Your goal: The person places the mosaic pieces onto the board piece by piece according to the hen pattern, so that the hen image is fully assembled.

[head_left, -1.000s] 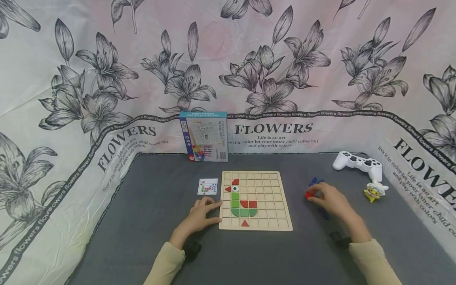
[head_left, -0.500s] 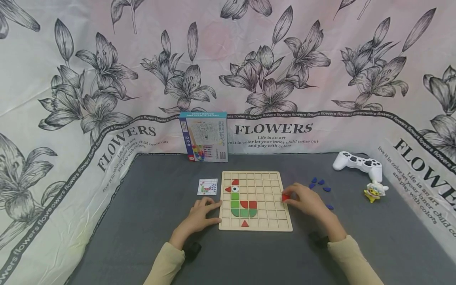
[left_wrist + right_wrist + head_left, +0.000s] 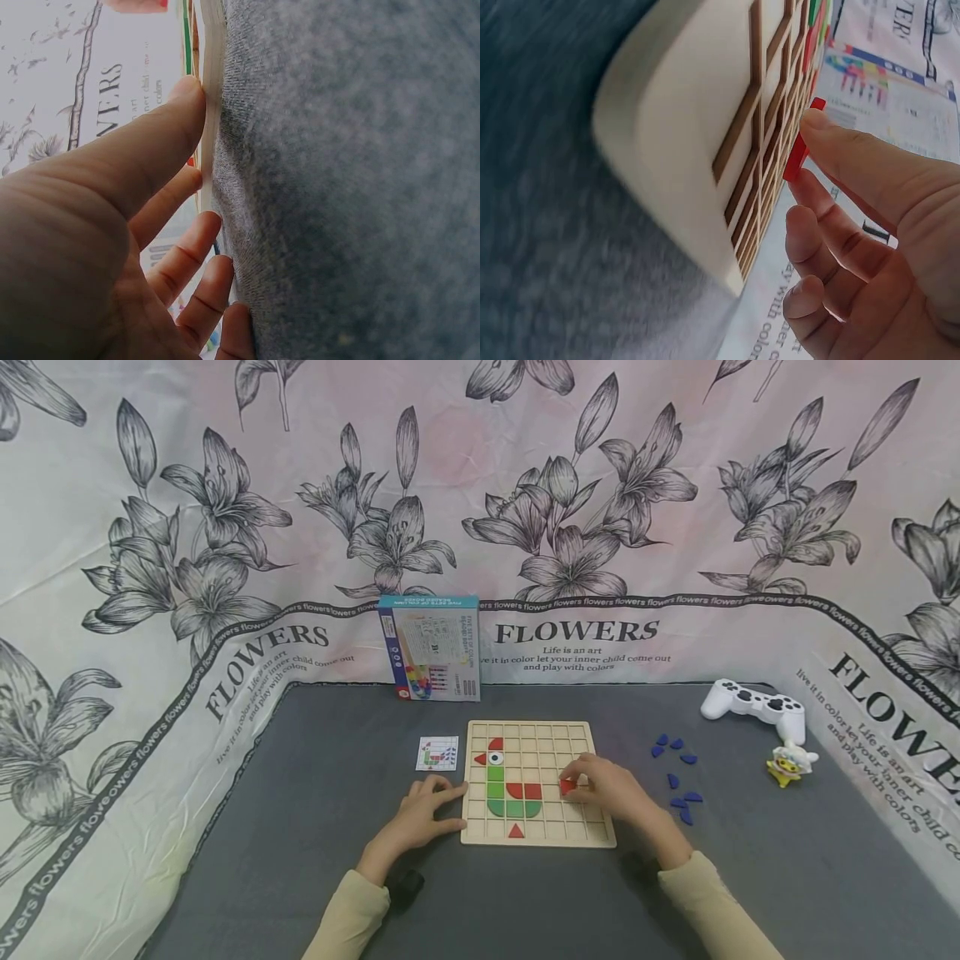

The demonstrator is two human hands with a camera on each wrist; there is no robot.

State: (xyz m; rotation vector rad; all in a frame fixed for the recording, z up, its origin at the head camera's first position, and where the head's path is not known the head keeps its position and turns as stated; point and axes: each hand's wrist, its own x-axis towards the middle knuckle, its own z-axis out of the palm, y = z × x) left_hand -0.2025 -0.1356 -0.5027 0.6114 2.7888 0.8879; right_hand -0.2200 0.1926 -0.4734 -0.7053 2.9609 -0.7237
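A square wooden grid board (image 3: pixel 555 837) lies on the grey cloth. Red and green pieces and a round eye piece (image 3: pixel 495 758) fill some of its cells in a bird-like shape, with a red triangle (image 3: pixel 516 831) in the bottom row. My right hand (image 3: pixel 611 789) pinches a flat red tile (image 3: pixel 804 142) between thumb and forefinger, over the board's right half. In the right wrist view the tile stands on edge close to the grid. My left hand (image 3: pixel 418 814) touches the board's left edge with thumb and fingertips; the left wrist view shows these fingers loosely bent.
Several blue pieces (image 3: pixel 672 782) lie right of the board. A small pattern card (image 3: pixel 437 753) lies to its left. Behind stands a cardboard box (image 3: pixel 435 652) against the flowered cloth. At the right are a white game controller (image 3: pixel 753 703) and a small yellow figurine (image 3: pixel 783 766).
My right hand has carried the red tile leftward from the blue pieces to over the board, leaving those pieces uncovered. My left hand stays at the board's edge.
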